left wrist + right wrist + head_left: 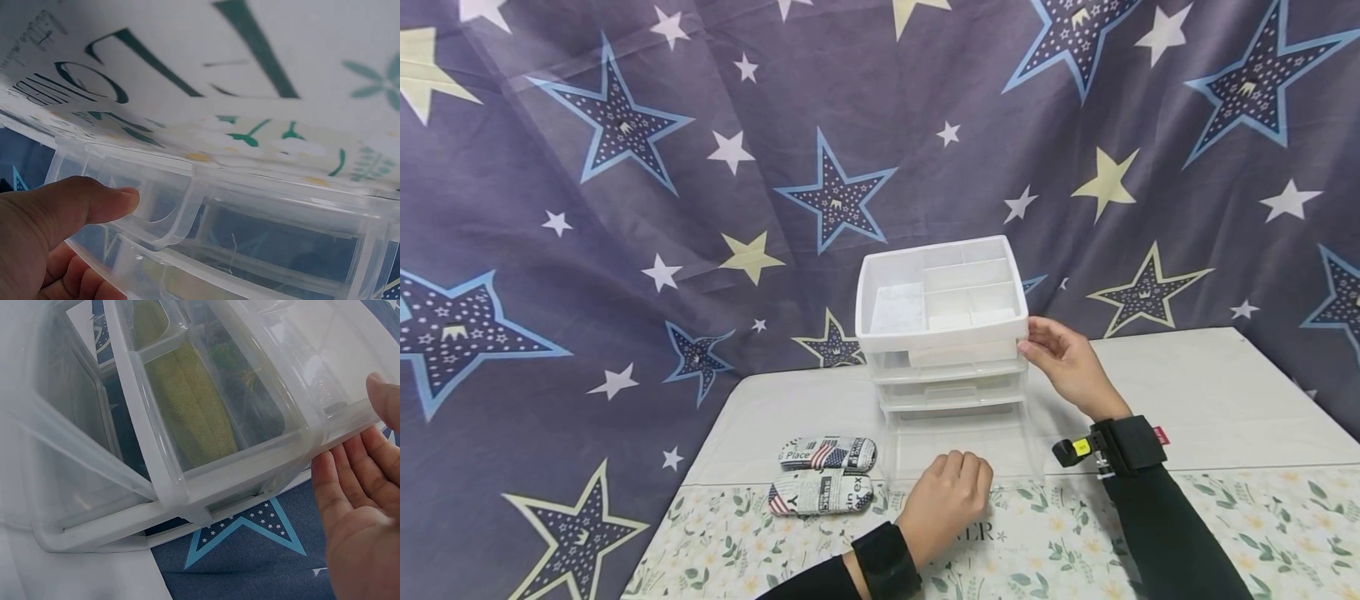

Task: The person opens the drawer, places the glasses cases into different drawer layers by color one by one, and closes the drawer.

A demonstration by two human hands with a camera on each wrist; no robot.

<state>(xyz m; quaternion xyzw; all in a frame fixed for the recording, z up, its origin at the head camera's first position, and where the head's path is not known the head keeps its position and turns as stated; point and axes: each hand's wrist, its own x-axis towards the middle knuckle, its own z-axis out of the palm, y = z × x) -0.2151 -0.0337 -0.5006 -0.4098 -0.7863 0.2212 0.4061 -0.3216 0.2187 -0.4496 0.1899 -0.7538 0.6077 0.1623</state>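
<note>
A white drawer unit (pixel 940 340) with clear drawers stands towards the back of the table, a divided tray on top. Its bottom drawer (pixel 955 433) is pulled out towards me. At that drawer's front edge my left hand (pixel 946 496) has curled fingers; the left wrist view shows the thumb (pixel 115 201) over the clear front and the other fingers beneath. My right hand (pixel 1070 367) rests against the unit's upper right side, its fingers (pixel 347 478) fairly straight along the wall and the thumb near the front corner. An olive-green ribbed item (pixel 190 403) lies inside a closed drawer.
Left of the pulled-out drawer lie two oval items with newspaper and flag print, the rear one (pixel 827 453) close to the front one (pixel 820 492). A floral cloth (pixel 722 533) covers the table's front. Behind hangs a star-patterned curtain (pixel 880 100).
</note>
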